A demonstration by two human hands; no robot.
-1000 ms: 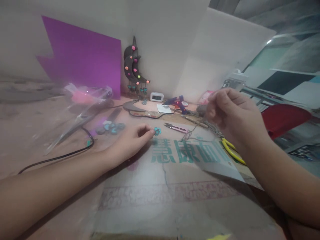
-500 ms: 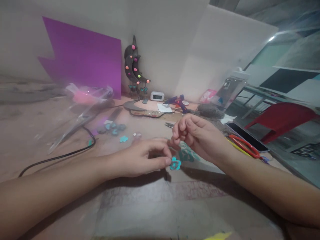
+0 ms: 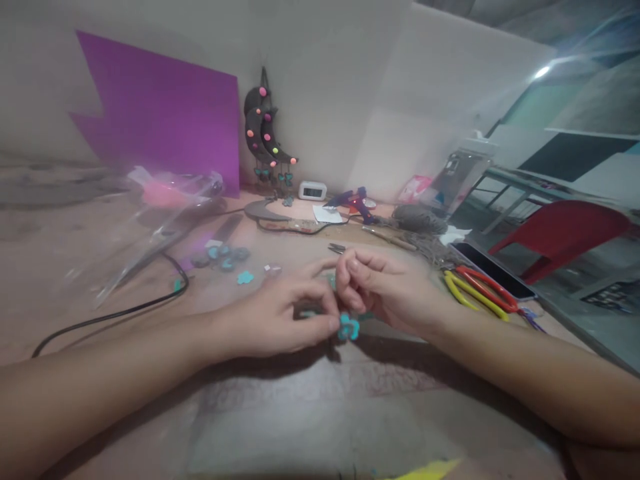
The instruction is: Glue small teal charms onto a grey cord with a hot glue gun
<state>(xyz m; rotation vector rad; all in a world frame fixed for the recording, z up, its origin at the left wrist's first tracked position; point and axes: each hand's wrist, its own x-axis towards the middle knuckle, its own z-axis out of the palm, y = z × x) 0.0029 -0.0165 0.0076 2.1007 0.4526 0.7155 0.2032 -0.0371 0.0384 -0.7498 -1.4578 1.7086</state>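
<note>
My left hand (image 3: 285, 320) pinches a small teal flower-shaped piece (image 3: 349, 327) between thumb and fingertip, just above the cardboard sheet (image 3: 310, 407) on the table. My right hand (image 3: 383, 290) is curled, its fingertips pressed together right above that flower and touching my left fingers; what it pinches is too small to make out. Another teal flower piece (image 3: 245, 277) lies on the table to the left, near a cluster of small round dark and teal pieces (image 3: 223, 256).
Yellow and red pliers (image 3: 475, 288) and a phone (image 3: 493, 267) lie at the right. A glue gun (image 3: 353, 201), white clock (image 3: 313, 191), twine ball (image 3: 419, 219) and moon decoration (image 3: 265, 133) stand at the back. Purple sheet (image 3: 160, 120), plastic bags (image 3: 165, 207), black cable (image 3: 125, 310) left.
My left hand picked the teal flower off the table and brought it toward me. My right hand came down from the right and closed in against the left fingers.
</note>
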